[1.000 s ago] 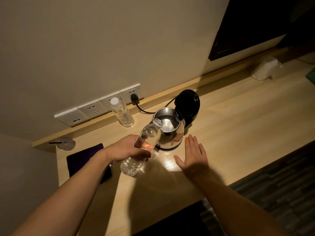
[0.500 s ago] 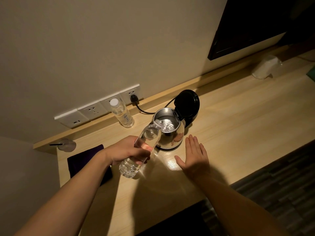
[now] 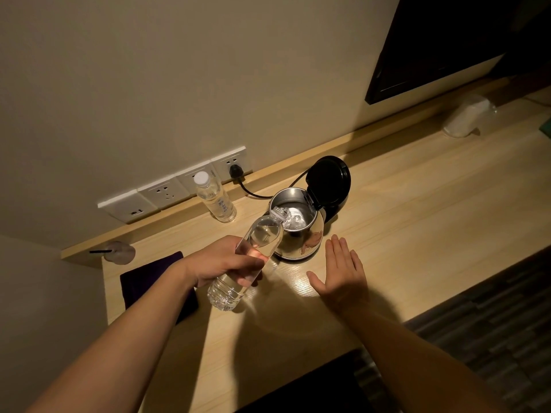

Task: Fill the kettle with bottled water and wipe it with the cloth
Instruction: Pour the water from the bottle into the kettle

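A steel kettle (image 3: pixel 310 238) stands on the wooden desk (image 3: pixel 417 222) with its black lid (image 3: pixel 328 181) flipped up. My left hand (image 3: pixel 220 260) grips a clear water bottle (image 3: pixel 253 254), tilted so its uncapped mouth is over the kettle's rim; water is running into the kettle. My right hand (image 3: pixel 343 272) rests flat on the desk just in front of the kettle, fingers apart, holding nothing. A dark purple cloth (image 3: pixel 143 278) lies folded at the desk's left, partly hidden by my left forearm.
A second, capped water bottle (image 3: pixel 214 196) stands by the wall sockets (image 3: pixel 173 189); the kettle's black cord (image 3: pixel 247 189) is plugged in there. A small clear object (image 3: pixel 119 252) sits at the far left. A plastic-wrapped item (image 3: pixel 468 116) lies far right under a dark screen (image 3: pixel 447 46).
The bottle's base has risen slightly, so it tilts a little more steeply into the kettle. The water in the kettle ripples more. My right hand has stayed put.
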Action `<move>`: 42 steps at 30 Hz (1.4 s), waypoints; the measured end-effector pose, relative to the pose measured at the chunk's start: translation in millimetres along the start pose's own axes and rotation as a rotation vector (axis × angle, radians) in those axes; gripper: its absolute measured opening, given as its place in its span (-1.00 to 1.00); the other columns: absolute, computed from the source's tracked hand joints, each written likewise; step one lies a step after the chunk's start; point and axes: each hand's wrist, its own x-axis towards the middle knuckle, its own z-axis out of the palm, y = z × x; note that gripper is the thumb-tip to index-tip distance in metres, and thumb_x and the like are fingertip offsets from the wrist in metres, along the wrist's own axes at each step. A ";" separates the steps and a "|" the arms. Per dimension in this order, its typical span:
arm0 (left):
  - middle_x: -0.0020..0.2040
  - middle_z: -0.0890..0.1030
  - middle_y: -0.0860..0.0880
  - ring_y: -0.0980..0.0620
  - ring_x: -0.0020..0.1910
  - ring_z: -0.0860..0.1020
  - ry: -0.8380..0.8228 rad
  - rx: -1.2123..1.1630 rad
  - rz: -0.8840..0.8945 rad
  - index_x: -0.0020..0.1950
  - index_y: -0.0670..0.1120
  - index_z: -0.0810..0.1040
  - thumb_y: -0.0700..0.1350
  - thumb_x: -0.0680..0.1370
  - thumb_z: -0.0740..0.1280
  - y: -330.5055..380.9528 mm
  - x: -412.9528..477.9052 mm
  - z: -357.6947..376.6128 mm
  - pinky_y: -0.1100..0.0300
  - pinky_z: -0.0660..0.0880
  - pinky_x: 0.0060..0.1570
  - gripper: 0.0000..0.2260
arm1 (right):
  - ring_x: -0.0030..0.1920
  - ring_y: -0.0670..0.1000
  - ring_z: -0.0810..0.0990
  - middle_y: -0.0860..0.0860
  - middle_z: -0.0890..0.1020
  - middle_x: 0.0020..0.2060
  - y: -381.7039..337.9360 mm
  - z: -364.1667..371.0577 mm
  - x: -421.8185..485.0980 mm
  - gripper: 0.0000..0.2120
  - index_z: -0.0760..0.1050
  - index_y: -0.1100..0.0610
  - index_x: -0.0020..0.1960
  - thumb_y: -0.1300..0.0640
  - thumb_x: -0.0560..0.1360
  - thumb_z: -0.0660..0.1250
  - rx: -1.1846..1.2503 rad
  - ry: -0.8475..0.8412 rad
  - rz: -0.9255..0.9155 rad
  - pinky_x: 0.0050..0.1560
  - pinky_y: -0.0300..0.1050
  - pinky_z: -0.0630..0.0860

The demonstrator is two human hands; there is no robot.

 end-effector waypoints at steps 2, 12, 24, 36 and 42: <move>-0.11 0.62 -0.33 -0.21 -0.09 0.52 -0.001 -0.003 0.010 0.09 -0.36 0.58 0.06 0.35 0.66 -0.8 1.1 -0.7 -0.03 0.59 -0.06 -0.42 | 0.60 0.14 0.31 0.18 0.37 0.57 0.1 0.7 -0.1 -0.16 0.36 0.26 0.56 -0.31 0.50 0.29 0.009 0.020 -0.003 0.53 0.16 0.34; -0.05 0.54 -0.36 -0.20 -0.12 0.52 -0.043 -0.023 0.029 0.12 -0.34 0.55 0.05 0.39 0.63 1.1 0.5 0.5 0.09 0.64 -0.15 -0.44 | 0.59 0.14 0.33 0.18 0.39 0.56 0.4 1.2 0.1 -0.17 0.36 0.26 0.55 -0.31 0.50 0.30 0.010 0.020 -0.005 0.51 0.16 0.35; -0.18 0.52 -0.20 -0.10 -0.20 0.47 -0.082 -0.049 0.047 0.09 -0.36 0.54 -0.07 0.53 0.52 0.5 0.6 1.6 0.15 0.61 -0.24 -0.62 | 0.62 0.12 0.28 0.16 0.34 0.59 0.6 -0.3 -0.6 -0.15 0.31 0.24 0.58 -0.32 0.51 0.27 0.015 -0.017 0.003 0.55 0.14 0.30; -0.21 0.54 -0.21 -0.12 -0.20 0.50 -0.077 -0.041 0.020 0.05 -0.28 0.57 -0.06 0.50 0.55 -0.6 -0.2 -0.9 0.14 0.63 -0.25 -0.67 | 0.64 0.10 0.22 0.15 0.28 0.62 0.8 -3.9 -0.2 -0.14 0.25 0.22 0.61 -0.35 0.54 0.21 -0.006 -0.090 0.007 0.59 0.10 0.21; -0.15 0.52 -0.22 -0.13 -0.16 0.48 -0.092 -0.016 0.035 -0.12 -0.16 0.60 -0.04 0.51 0.54 2.5 -1.9 0.5 0.14 0.61 -0.25 -0.78 | 0.64 0.10 0.21 0.14 0.27 0.63 0.2 -5.5 0.2 -0.13 0.23 0.22 0.62 -0.35 0.54 0.20 -0.017 -0.112 0.007 0.59 0.10 0.20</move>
